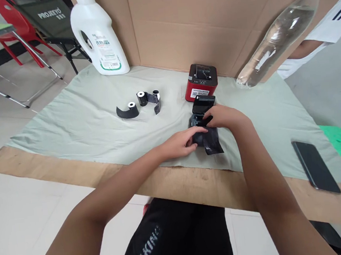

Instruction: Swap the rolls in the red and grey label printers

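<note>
A small dark device (196, 120) lies on the cloth with its black lid (203, 103) raised at the back. My left hand (182, 142) rests against the device's left front side, index finger stretched over it, the other fingers curled. My right hand (222, 116) reaches in from the right, its thumb and fingertips at the open compartment; whether they pinch anything is too small to tell. A strip of glossy black film (212, 141) hangs out toward the front edge. Just behind stands a red and black box-shaped machine (201, 81).
Several black rolls (142, 98) with loose tails lie left of centre. A white detergent jug (100, 37) and a tilted water bottle (279, 37) stand at the back by cardboard (184, 24). A phone (316, 167) lies right. A person's sleeve (334, 19) shows behind.
</note>
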Action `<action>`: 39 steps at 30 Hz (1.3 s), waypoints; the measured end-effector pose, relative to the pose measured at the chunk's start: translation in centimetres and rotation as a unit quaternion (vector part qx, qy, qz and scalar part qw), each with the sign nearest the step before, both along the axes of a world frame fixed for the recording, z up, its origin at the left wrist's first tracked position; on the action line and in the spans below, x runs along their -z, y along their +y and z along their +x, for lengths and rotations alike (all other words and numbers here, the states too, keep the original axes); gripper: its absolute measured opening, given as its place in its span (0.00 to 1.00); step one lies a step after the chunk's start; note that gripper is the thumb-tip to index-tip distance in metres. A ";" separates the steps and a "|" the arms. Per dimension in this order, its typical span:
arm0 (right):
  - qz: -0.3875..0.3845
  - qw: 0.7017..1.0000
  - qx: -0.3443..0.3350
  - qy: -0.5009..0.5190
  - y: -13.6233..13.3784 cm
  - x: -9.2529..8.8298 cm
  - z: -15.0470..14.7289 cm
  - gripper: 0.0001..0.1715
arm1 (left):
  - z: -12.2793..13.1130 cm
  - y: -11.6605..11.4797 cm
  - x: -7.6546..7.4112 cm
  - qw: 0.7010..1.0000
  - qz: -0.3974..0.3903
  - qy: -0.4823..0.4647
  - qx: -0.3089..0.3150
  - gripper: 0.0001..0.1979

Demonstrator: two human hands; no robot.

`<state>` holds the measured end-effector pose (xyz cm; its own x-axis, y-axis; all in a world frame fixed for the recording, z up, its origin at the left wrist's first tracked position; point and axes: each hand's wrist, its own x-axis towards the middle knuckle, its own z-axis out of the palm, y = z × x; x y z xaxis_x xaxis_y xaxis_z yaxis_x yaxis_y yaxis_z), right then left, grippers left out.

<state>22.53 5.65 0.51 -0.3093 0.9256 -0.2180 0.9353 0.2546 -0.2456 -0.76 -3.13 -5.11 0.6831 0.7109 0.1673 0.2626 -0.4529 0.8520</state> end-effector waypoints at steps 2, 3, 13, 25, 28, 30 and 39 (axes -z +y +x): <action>0.006 1.000 -0.002 0.002 -0.6 -0.9 -0.1 0.12 | 0.0 0.1 0.4 0.999 0.006 -0.031 -0.016 0.30; 0.011 1.000 -0.005 0.003 -1.0 -1.5 -0.1 0.13 | 0.1 0.2 0.6 0.998 0.012 -0.057 -0.030 0.29; 0.053 0.989 -0.059 0.127 -6.2 -6.6 -2.6 0.12 | -0.5 2.9 0.9 0.927 -0.120 -0.309 -0.174 0.23; -0.087 0.909 0.008 0.407 -4.0 -2.7 -4.9 0.12 | -1.2 3.8 0.9 0.915 -0.132 -0.341 -0.173 0.29; -0.088 0.897 -0.001 0.433 -4.0 -2.5 -5.0 0.16 | -1.2 3.9 1.0 0.914 -0.129 -0.338 -0.184 0.27; -0.093 0.893 0.020 0.439 -4.0 -2.2 -5.2 0.15 | -1.2 3.9 1.0 0.909 -0.109 -0.354 -0.190 0.30; -0.068 0.879 0.049 0.470 -4.4 -1.7 -6.5 0.17 | -1.4 4.1 1.0 0.905 -0.067 -0.363 -0.212 0.29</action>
